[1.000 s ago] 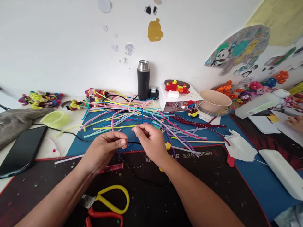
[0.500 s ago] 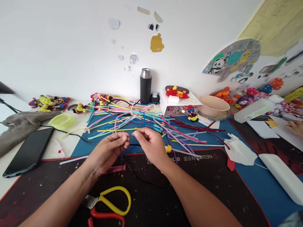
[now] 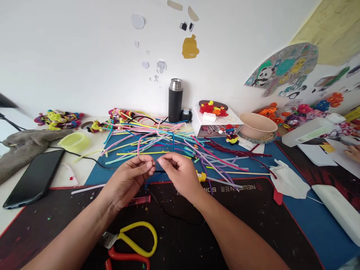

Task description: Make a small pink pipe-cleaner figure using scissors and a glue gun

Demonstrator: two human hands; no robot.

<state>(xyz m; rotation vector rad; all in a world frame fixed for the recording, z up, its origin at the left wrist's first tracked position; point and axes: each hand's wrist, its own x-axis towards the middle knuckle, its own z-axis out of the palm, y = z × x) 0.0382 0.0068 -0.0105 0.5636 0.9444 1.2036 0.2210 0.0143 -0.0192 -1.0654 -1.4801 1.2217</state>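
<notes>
Black cord (image 3: 160,171) shows between left hand (image 3: 126,179) and right hand (image 3: 184,176), near the mat's (image 3: 182,243) far edge. Fingertips narrowed, contents unclear; small, steady finger movements would help.

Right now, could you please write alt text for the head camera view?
Two bare hands, left and right, meet fingertip to fingertip above a dark mat, with scissors below and colourful pipe cleaners spread behind.
</notes>
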